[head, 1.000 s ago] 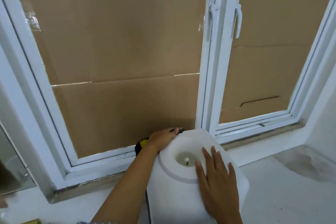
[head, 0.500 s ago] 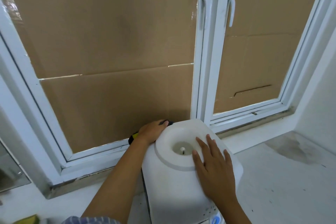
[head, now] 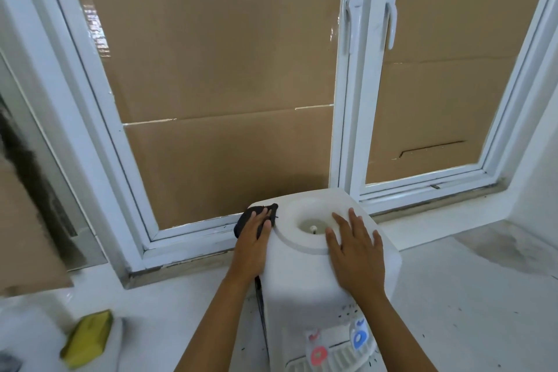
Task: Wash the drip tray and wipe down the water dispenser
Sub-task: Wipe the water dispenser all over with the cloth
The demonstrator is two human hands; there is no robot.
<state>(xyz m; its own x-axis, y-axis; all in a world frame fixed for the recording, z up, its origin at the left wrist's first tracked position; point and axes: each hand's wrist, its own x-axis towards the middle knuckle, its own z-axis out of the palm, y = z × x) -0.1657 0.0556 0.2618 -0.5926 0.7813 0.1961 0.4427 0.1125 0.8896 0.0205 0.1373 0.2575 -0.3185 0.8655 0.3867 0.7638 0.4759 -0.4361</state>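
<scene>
Wiping the water dispenser (head: 305, 278) top.
Left hand (head: 255, 231) presses a dark cloth (head: 244, 216) flat at its back-left corner; right hand (head: 354, 251) lies spread beside the well.

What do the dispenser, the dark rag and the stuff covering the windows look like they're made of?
Dispenser: likely moulded plastic, white, smooth, softly glossy with rounded edges. Rag: seemingly soft cloth, dark, bunched under the left hand. Window covering: cardboard, matte brown, with seams and creases.

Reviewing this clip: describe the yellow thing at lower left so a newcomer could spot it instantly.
Start at the white water dispenser under the cardboard-covered window. Look far left along the white counter, toward the bottom corner. There lies a yellow sponge, blurred, the only yellow thing among white surfaces and well apart from both hands.
</scene>
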